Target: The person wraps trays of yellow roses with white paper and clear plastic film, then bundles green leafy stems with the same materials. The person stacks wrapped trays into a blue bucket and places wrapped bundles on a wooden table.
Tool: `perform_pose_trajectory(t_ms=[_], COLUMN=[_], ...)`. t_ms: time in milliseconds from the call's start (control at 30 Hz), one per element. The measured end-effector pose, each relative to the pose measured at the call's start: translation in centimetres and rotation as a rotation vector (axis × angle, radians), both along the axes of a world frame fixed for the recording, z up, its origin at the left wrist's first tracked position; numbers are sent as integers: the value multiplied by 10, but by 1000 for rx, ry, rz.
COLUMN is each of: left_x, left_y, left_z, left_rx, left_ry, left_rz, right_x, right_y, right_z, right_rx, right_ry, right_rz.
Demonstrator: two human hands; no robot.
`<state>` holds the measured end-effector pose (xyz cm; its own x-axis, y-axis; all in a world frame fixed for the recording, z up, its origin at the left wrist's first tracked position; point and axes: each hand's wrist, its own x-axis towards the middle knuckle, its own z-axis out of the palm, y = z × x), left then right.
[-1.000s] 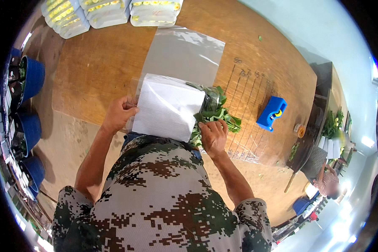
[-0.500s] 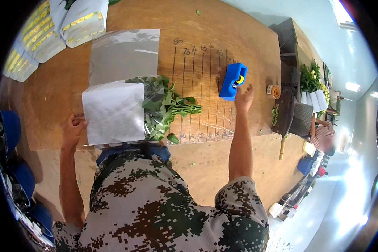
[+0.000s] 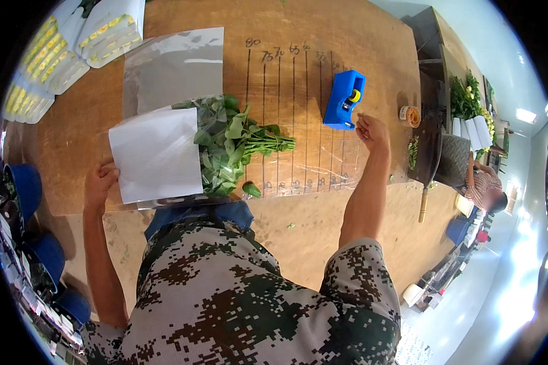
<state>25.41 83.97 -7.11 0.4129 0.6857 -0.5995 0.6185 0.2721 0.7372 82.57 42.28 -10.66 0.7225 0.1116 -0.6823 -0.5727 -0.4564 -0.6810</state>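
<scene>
Wrapped leafy bundle [image 3: 237, 149] lies at the table's [image 3: 73, 140] near edge, left hand [image 3: 100, 182] on its white wrap [image 3: 158, 155], right hand [image 3: 371, 131] at the blue tape dispenser [image 3: 344, 100]
Left fingers curled on the wrap's left edge; right fingers drawn together just right of the dispenser, cannot tell if they pinch tape. Risk, as judged: the wrap overhangs the near edge, so a loosened press could let the bundle unroll or slip off. Open board between the bundle's stems and the dispenser; clear sheet [image 3: 173, 67] behind the bundle

A white paper sleeve [image 3: 156, 154] around a leafy bunch [image 3: 234, 145] is held at its edge by the left hand [image 3: 99, 182]. The right hand [image 3: 372, 132] is seen just beside a blue tape dispenser [image 3: 343, 100] on the wooden table [image 3: 73, 121].
</scene>
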Motion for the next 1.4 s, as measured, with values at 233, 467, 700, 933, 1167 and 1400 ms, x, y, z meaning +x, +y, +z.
perform_pose_trajectory(t_ms=[233, 467, 700, 933, 1167, 1400], left_x=[-8, -3, -11, -7, -9, -7], left_y=[-4, 9, 4, 1, 5, 3], left_z=[1, -13, -26, -6, -34, -39], left_rx=[-5, -3, -78, -30, -10, -2], left_ry=[-41, -60, -242, -250, -340, -368], left_rz=[55, -29, 20, -49, -111, -33], right_x=[-48, -84, -296, -437, -462, -468], right_y=[-11, -59, 76, 280, 326, 305], right_z=[-45, -86, 34, 92, 69, 55], right_rx=[124, -624, 5, 254, 0, -349], right_ry=[-67, -275, 175, -40, -193, -377], right_rz=[-24, 1044, 860, 711, 579, 715])
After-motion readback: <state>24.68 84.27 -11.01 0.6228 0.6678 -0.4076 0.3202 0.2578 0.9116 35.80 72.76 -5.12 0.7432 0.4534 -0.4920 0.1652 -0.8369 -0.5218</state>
